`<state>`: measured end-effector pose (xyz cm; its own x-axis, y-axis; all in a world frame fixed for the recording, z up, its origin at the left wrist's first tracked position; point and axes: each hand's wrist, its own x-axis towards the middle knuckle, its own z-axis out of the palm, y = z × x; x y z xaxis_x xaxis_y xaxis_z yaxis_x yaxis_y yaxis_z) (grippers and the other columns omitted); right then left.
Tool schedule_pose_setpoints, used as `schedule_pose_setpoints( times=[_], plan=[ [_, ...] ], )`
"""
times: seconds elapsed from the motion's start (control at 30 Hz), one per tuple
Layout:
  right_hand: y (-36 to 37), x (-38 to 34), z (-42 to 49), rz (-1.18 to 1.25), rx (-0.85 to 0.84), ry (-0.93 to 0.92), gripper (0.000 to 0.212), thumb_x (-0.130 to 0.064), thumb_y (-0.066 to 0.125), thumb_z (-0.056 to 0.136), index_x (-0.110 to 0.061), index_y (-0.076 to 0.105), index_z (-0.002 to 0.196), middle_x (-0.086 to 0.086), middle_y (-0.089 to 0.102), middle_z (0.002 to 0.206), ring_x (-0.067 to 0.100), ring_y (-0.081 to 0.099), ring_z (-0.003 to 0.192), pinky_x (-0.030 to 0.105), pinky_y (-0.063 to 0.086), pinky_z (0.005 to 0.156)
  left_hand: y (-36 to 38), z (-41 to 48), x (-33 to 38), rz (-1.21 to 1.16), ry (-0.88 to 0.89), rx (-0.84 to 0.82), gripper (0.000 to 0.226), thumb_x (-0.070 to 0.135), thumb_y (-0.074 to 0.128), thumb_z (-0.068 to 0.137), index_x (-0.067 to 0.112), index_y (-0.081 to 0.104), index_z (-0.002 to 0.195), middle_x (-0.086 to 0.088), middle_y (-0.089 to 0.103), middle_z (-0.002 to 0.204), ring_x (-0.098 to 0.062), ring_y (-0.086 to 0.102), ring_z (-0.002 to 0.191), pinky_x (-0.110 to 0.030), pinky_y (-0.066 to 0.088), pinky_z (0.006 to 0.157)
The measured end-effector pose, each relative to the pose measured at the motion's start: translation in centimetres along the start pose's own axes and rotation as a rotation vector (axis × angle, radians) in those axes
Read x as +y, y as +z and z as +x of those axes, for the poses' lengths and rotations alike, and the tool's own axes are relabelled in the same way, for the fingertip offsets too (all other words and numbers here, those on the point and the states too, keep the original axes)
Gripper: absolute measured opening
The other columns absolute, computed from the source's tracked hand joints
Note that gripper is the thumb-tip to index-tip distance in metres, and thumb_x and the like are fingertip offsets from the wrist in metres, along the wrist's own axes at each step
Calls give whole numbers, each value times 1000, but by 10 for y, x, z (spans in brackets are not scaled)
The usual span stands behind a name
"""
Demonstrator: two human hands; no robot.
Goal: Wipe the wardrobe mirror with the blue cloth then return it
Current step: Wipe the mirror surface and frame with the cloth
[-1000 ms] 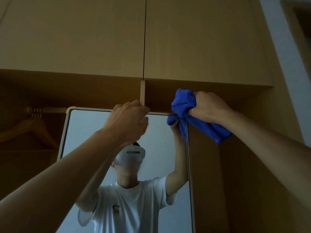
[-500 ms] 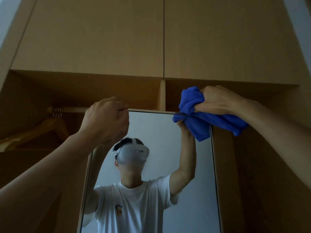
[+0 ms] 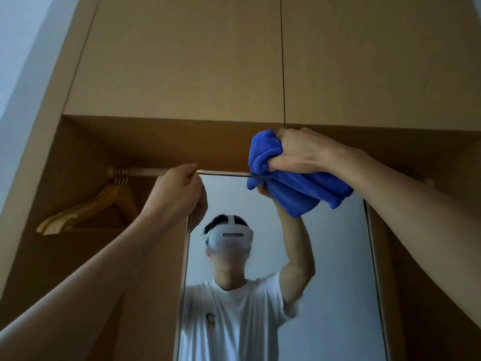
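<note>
A tall wardrobe mirror (image 3: 335, 269) with a thin frame stands inside the open wooden wardrobe and reflects a person in a white T-shirt. My left hand (image 3: 177, 194) grips the mirror's top left corner, fingers curled over the frame. My right hand (image 3: 299, 152) holds the bunched blue cloth (image 3: 291, 186) against the mirror's top edge, right of centre. The cloth hangs down over the upper part of the glass and hides the frame there.
A wooden rail (image 3: 138, 172) runs behind the mirror's top, with wooden hangers (image 3: 88, 212) on it at the left. Two closed upper cabinet doors (image 3: 182, 56) hang above. A pale wall (image 3: 20, 43) shows at the far left.
The view has swung left, so the mirror sits further right. My left hand slid from the middle of the top edge to the left corner. My right hand still holds the cloth at the top edge.
</note>
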<state>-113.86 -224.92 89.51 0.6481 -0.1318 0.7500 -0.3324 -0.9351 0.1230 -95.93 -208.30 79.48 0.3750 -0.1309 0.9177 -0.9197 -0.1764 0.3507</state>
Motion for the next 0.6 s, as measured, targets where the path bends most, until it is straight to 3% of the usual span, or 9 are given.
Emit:
schedule_pose_setpoints(
  times=[0.1,0.17,0.27,0.33,0.37,0.43,0.47,0.53,0.6],
  plan=[
    [4,-28,7,-5,-18,-12,40,-55,62,80,-15,66,84,5,69,77,24,67,74,40,53,70,0,-6,-5,-62,-12,-57,47,20,44,104,16,47,151,-7,63,137,-11,57,108,-27,39,90],
    [9,-49,13,-17,-2,-31,40,-54,59,82,-14,66,87,5,69,79,25,66,76,41,52,72,-2,-7,-7,-120,-45,-62,51,18,43,102,17,44,154,-8,62,138,-10,59,104,-26,41,86],
    [16,-84,21,2,19,-77,40,-51,58,82,-13,66,89,6,69,79,26,66,76,42,54,72,-4,-8,-7,-222,-85,-97,58,18,39,102,23,31,159,7,65,123,-11,64,103,-23,47,79],
    [22,-108,25,26,20,-105,36,-47,58,83,-13,65,89,6,69,79,27,66,75,43,55,71,-8,-10,-9,-261,-82,-131,57,18,39,102,32,29,157,15,64,100,-9,66,86,-25,52,64],
    [24,-118,25,20,27,-112,32,-43,59,83,-12,65,89,6,69,80,26,66,75,42,55,70,-11,-12,-10,-302,-87,-136,55,18,40,101,36,32,152,7,67,96,-16,68,82,-35,57,65],
    [29,-131,24,-24,59,-125,23,-32,59,83,-12,63,94,7,68,82,26,65,74,39,53,66,-14,-19,-13,-414,-129,-140,53,21,43,98,38,34,147,-13,71,105,-33,69,86,-59,57,82],
    [31,-134,21,-41,81,-128,21,-27,59,83,-12,62,97,7,68,83,26,64,74,39,53,66,-15,-24,-15,-429,-156,-132,56,23,45,97,38,33,150,-17,70,113,-38,69,93,-63,55,87],
    [36,-135,10,-24,135,-144,23,-21,57,82,-14,60,104,5,66,84,25,63,74,40,54,68,-15,-34,-19,-395,-186,-122,57,23,49,100,32,32,153,-16,68,122,-38,68,107,-60,55,93],
    [45,-133,-4,24,180,-172,28,-20,57,82,-18,58,110,1,64,82,24,62,75,38,52,65,-13,-42,-26,-372,-187,-136,46,17,50,100,22,41,145,-3,71,109,-27,70,105,-51,58,88]
  ],
)
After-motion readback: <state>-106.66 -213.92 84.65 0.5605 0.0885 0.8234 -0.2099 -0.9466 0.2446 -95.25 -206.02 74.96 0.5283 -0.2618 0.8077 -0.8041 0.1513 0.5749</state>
